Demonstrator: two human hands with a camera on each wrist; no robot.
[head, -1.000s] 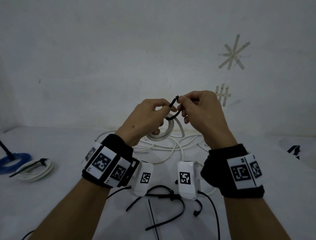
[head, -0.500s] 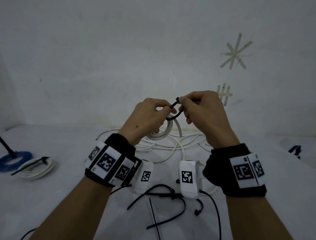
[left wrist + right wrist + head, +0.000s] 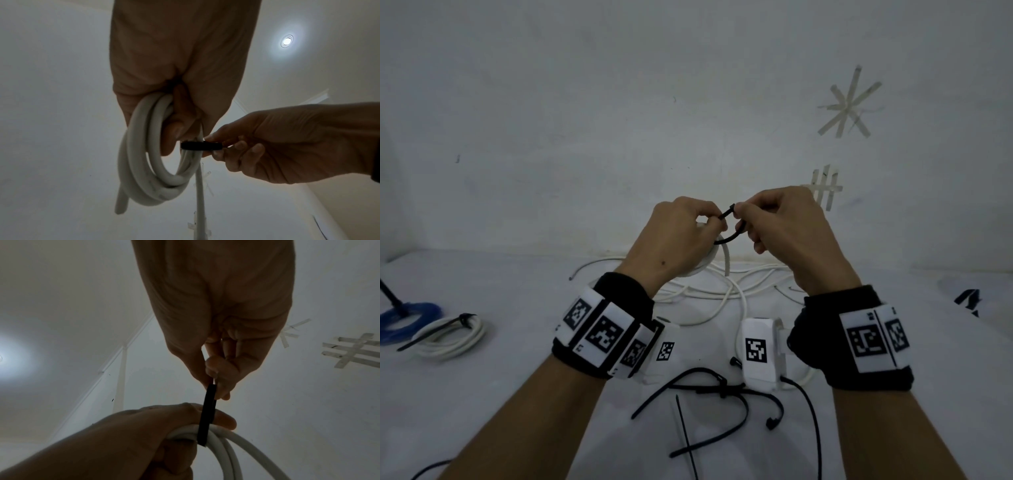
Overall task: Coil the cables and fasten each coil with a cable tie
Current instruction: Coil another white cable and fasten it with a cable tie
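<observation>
Both hands are raised in front of the wall. My left hand grips a white cable coil, fingers curled through its loops. A black cable tie is looped around the coil's strands. My right hand pinches the tie's ends between thumb and fingertips, just right of the coil. The coil's loose tail hangs down. In the head view most of the coil is hidden behind my left hand.
Loose white cable sprawls on the white table below the hands. Several black cable ties lie near the front edge. At the left sit a tied white coil and a blue coil. Tape marks are stuck on the wall.
Both hands have held their place with the coil and tie. The tie's loop between them looks slightly smaller than one second ago.
</observation>
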